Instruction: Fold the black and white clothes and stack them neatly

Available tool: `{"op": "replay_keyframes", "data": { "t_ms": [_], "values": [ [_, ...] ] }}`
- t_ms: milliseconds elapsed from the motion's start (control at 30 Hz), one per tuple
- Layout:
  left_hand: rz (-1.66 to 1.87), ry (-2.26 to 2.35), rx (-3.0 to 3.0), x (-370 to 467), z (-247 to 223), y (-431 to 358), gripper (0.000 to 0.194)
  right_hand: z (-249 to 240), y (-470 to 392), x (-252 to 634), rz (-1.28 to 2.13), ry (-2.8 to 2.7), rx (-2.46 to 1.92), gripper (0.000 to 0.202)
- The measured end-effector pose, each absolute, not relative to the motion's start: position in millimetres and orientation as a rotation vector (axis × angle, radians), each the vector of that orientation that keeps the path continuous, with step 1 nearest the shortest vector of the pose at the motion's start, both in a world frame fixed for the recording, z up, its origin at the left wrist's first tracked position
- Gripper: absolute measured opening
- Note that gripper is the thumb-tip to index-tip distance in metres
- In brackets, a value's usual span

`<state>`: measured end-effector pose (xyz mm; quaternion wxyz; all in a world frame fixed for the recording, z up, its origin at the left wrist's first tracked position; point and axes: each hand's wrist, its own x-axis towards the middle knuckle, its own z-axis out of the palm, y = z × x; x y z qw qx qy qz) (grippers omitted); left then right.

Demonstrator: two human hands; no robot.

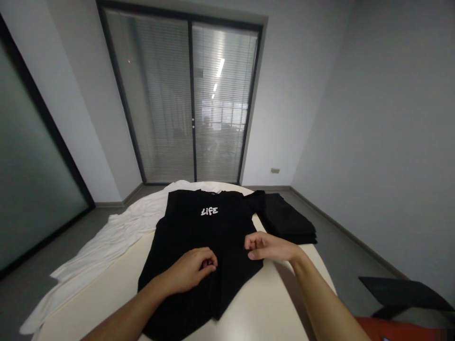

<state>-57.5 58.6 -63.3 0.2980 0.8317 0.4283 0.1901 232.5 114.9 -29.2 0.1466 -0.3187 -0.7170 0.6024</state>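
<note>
A black T-shirt with white lettering on its chest lies spread on a cream table, its collar at the far side. Part of the shirt's lower right is folded or bunched. Over the lower middle of the shirt is my left hand, its fingers curled; whether cloth is pinched in them is hidden. My right hand is at the shirt's right edge, fingers bent, thumb apart from the fingertips, with no cloth visibly gripped. The right sleeve reaches toward a stack of folded black clothes.
White cloth lies along the table's left and far edge. A black chair part and an orange-red surface are at the lower right. Beyond the table stand glass panels with blinds and grey walls.
</note>
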Motion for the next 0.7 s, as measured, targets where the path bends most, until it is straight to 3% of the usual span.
{"op": "replay_keyframes", "data": {
  "t_ms": [233, 467, 700],
  "values": [
    [0.384, 0.859, 2.378, -57.3, -44.9, 43.3, 0.009, -22.8, 118.0, 259.8, 1.925, -1.946, -0.69, 0.053],
    [0.179, 0.513, 2.451, -41.1, -48.2, 27.1, 0.061, -16.7, 116.1, 268.7, 2.227, -2.111, -0.861, 0.064],
    [0.06, 0.404, 2.532, -37.7, -54.6, 19.9, 0.061, -37.4, 127.6, 260.5, 1.671, -1.984, -1.129, 0.055]
  ]
}}
